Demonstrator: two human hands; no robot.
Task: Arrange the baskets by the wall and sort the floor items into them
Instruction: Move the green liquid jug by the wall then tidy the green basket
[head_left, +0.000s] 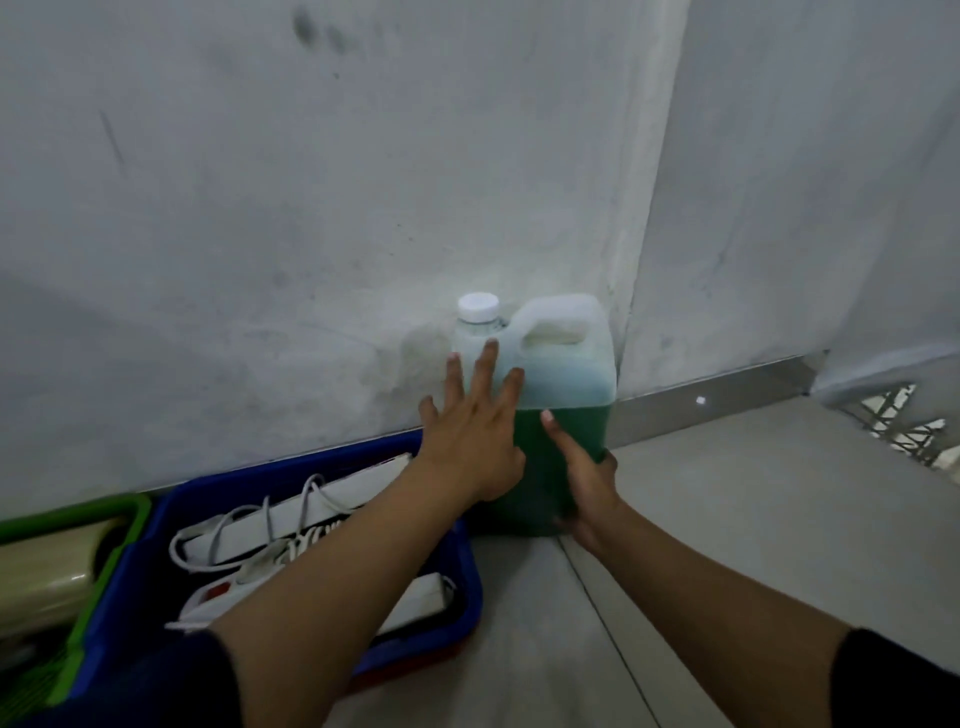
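A translucent jug half full of green liquid, with a white cap, stands on the floor in the wall corner. My left hand lies flat against its left face, fingers spread and straight. My right hand is at its lower right edge, index finger stretched along the front; the other fingers are hidden round the corner. Left of the jug a blue basket by the wall holds white power strips with coiled cords. A green basket at the far left holds a pale roll.
A grey wall runs behind the baskets and meets a second wall just right of the jug. A metal skirting strip lines the right wall's base. Pale floor tiles spread to the right; a metal grille shows at the far right.
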